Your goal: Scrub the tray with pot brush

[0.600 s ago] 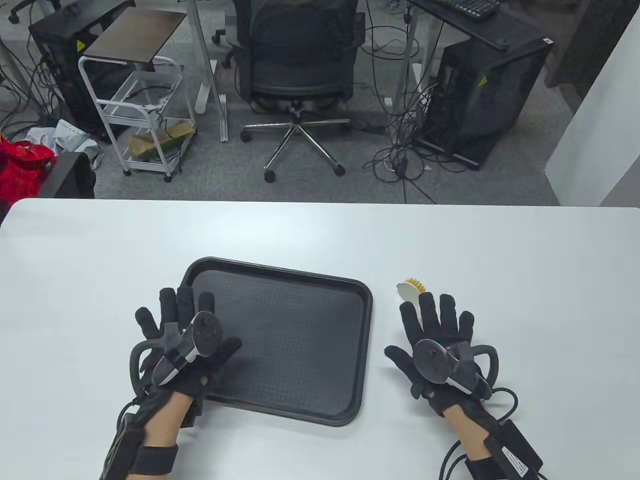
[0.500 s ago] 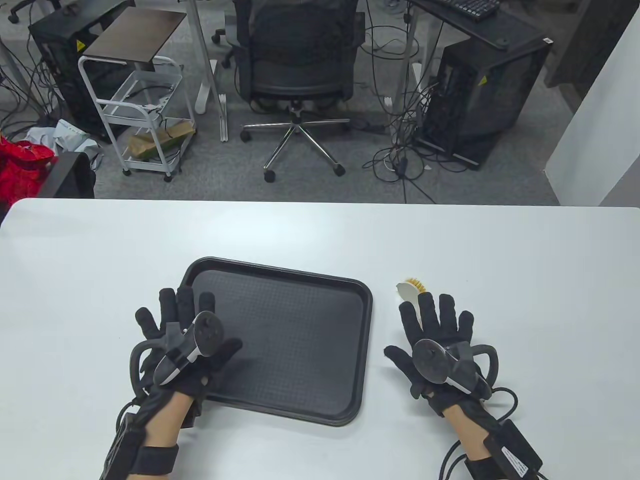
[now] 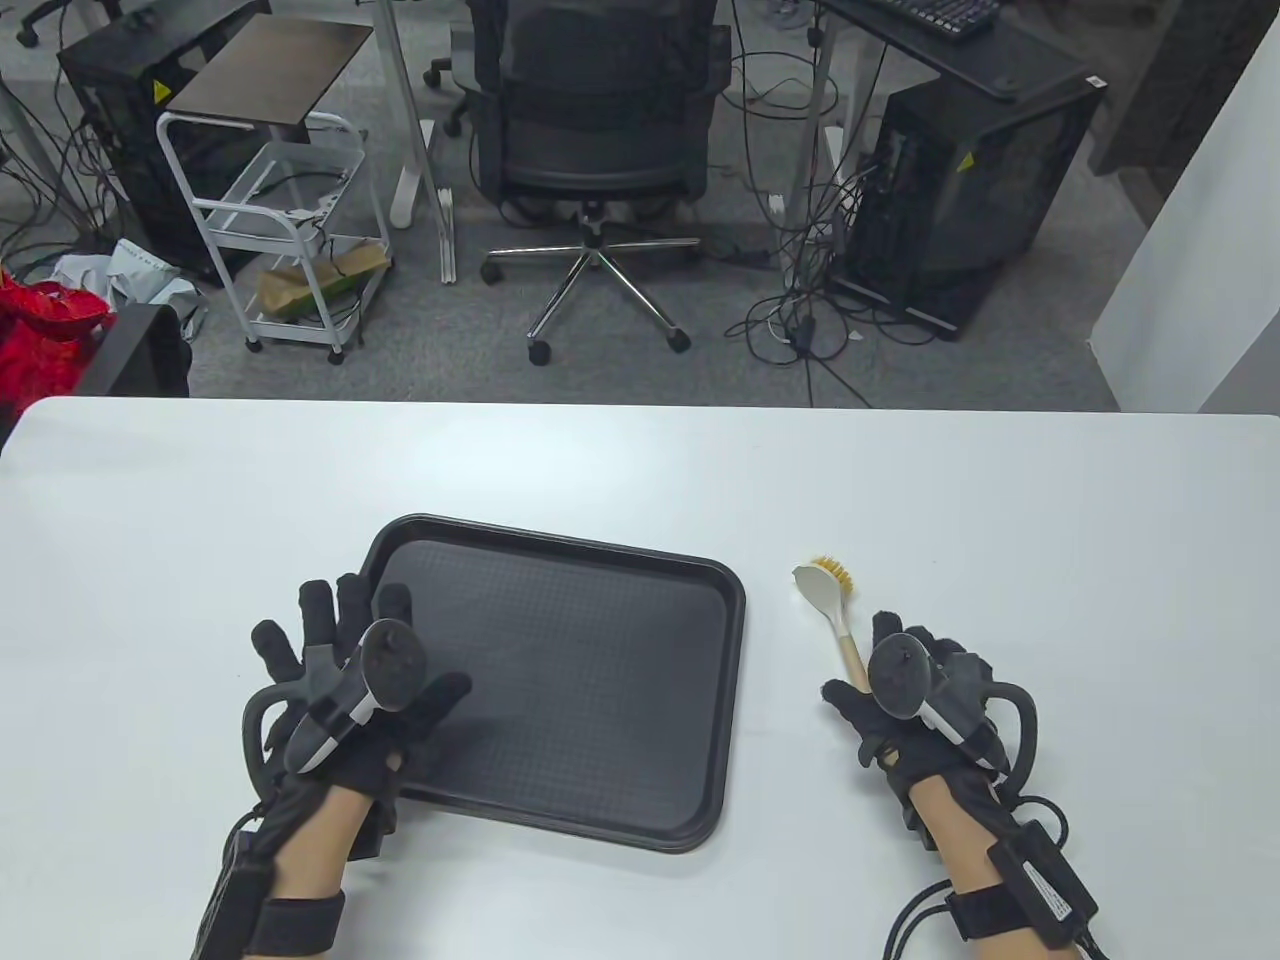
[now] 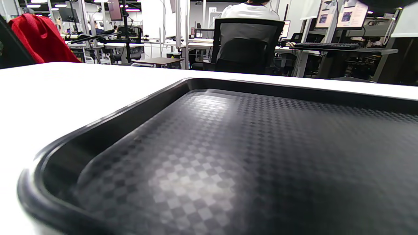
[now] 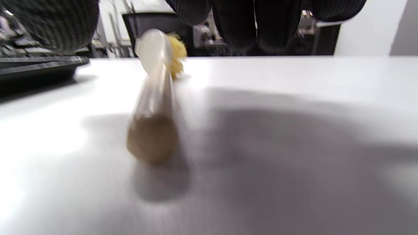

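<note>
Change since earlier frame: right hand [image 3: 905, 700] drawn back along pot brush [image 3: 832, 610], fingers now curling over its handle end; grasp apparently not closed. Left hand [image 3: 345, 680]: flat, fingers straight, steadying tray [image 3: 640, 700] at left rim. Brush on table [image 3: 640, 460], right of tray. Pickup imminent.

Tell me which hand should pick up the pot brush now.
Right. The right hand sits at the pot brush handle's near end, right of the tray. The left hand rests on the tray's left edge, across the tray.
</note>
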A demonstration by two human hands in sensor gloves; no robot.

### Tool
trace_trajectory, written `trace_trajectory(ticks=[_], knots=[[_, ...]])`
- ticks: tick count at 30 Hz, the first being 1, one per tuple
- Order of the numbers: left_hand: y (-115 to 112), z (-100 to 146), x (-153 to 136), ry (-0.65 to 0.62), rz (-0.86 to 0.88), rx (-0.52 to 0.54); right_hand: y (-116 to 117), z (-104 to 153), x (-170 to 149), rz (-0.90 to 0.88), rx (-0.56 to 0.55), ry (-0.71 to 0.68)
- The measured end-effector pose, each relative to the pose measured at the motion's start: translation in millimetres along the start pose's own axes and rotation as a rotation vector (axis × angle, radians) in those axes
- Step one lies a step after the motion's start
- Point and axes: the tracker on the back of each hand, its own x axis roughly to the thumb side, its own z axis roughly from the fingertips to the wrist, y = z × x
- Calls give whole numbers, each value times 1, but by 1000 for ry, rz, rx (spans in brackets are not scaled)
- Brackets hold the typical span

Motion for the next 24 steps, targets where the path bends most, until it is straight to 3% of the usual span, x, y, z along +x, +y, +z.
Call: trace_trajectory(ticks=[10, 13, 15, 20, 24], knots=[[1, 3, -26, 87, 109, -24, 8, -5, 14, 74, 15, 41], [-1, 3, -39, 125, 159, -38, 2, -2, 11, 34, -80, 67], [-4, 1, -48, 165, 189, -63, -5, 1, 6, -22, -134, 74], [-18, -6, -69, 277, 219, -262, -26, 8, -3, -364, -173, 5], [-25, -15, -82, 395, 230, -179, -39, 17, -1, -605, -199, -80]])
